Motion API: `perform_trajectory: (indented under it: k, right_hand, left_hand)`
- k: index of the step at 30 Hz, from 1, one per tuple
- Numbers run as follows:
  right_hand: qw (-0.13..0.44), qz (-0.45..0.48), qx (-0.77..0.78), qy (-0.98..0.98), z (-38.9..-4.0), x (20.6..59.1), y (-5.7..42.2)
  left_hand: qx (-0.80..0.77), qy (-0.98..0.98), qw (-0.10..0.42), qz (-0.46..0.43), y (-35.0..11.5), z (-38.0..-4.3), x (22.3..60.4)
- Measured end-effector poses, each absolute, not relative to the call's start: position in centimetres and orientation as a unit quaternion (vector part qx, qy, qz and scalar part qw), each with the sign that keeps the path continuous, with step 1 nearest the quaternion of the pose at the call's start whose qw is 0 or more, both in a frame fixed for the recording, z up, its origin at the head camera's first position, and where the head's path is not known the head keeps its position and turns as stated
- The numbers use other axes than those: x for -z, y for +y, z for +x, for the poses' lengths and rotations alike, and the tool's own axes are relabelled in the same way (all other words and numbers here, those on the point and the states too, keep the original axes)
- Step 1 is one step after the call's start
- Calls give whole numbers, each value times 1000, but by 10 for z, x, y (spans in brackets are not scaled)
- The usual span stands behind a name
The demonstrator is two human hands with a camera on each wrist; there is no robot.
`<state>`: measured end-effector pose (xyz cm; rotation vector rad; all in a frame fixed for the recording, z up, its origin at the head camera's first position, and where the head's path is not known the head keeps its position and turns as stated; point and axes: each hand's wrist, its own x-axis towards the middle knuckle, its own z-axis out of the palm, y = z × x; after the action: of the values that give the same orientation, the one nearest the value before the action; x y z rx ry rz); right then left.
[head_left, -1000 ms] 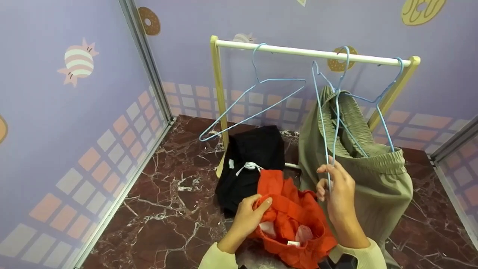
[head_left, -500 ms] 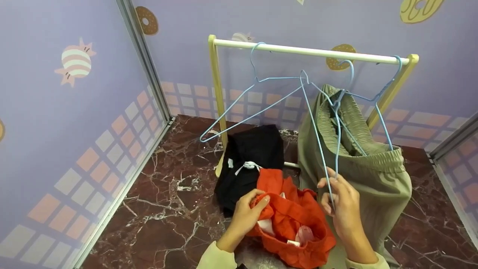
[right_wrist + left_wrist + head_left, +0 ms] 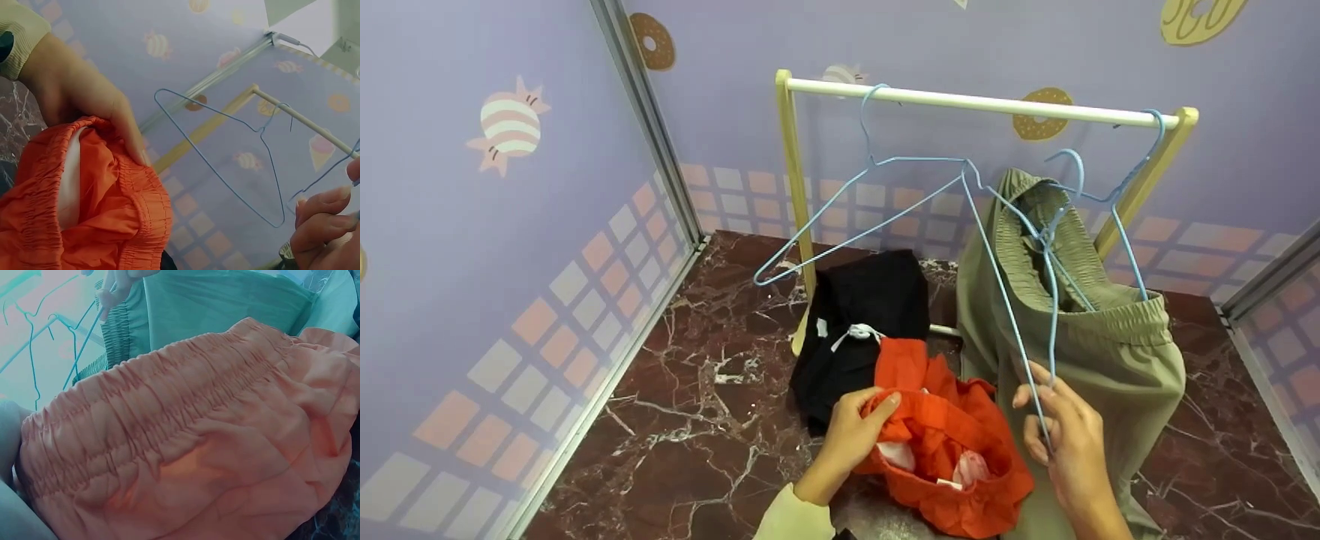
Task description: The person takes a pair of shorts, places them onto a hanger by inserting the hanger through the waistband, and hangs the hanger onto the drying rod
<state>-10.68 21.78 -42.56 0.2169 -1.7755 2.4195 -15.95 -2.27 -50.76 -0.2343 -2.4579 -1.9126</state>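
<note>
My left hand [image 3: 851, 439] pinches the gathered waistband of orange-red shorts [image 3: 937, 416], thumb on top; the waist opening faces up and shows white lining and a tag. My right hand [image 3: 1069, 442] holds a blue wire hanger [image 3: 1054, 322] by its lower end, tilted, its hook apart from the rail. In the left wrist view, the elastic waistband of the shorts [image 3: 146, 422] fills the middle, with the right hand [image 3: 121, 287] at the top. The right wrist view shows the left hand [image 3: 90, 84] on the shorts and curled right-hand fingers [image 3: 323, 216].
A rack with a white rail [image 3: 960, 99] stands behind. A bare blue hanger [image 3: 919, 159] hangs at its left. Olive trousers [image 3: 1110, 367] hang at the right, a hanger inside their waistband. A folded black garment [image 3: 877, 292] lies on the marbled floor [image 3: 682, 420].
The right hand has drawn the hanger down and toward me; its hook, near the rail before, is now well below it. The left hand keeps its grip on the shorts.
</note>
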Motion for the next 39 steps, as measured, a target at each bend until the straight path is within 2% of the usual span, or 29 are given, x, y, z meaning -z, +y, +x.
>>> perform_trajectory:
  k: [8,19,25,32,39]
  right_hand:
    - [36,117,-826,-550,-93,431,226]
    - [35,132,-816,-562,-80,444,235]
    - [38,110,-789,-604,-74,446,238]
    - [29,131,-794,-593,-69,453,243]
    - [-7,172,-802,-573,-67,461,251]
  left_hand:
    - [619,-782,10,-75,-22,-159,507]
    - [632,-770,17,-85,-23,-161,511]
    - [637,-768,8,-69,-24,-161,510]
    - [642,-765,-4,-46,-26,-151,475]
    - [635,-771,15,-43,-29,-154,477]
